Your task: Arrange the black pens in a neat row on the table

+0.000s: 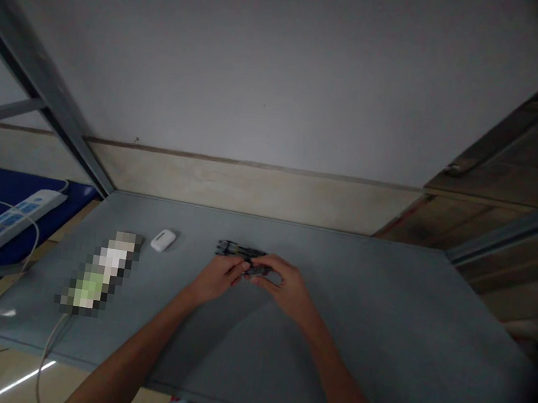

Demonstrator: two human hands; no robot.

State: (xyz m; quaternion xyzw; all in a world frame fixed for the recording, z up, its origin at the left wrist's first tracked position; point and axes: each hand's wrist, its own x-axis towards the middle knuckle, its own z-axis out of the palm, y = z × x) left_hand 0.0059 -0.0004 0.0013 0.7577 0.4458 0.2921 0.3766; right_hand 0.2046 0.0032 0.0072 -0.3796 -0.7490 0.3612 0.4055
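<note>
A small black object (240,250) made of thin, rod-like parts is held just above or on the grey table, near its middle. Its exact kind is too dark and small to make out. My left hand (220,278) closes on its near left side, thumb and fingers pressed together. From the right, my right hand (285,286) pinches its right end between thumb and curled fingers. The fingers of both hands hide much of the object, and their tips almost meet.
On the grey table (382,326), a white earbud case (163,240) lies left of my hands. Farther left is a pixelated phone-like item (99,274) with a cable (45,357). A white power strip (4,229) rests on a blue surface beyond the metal frame (65,124).
</note>
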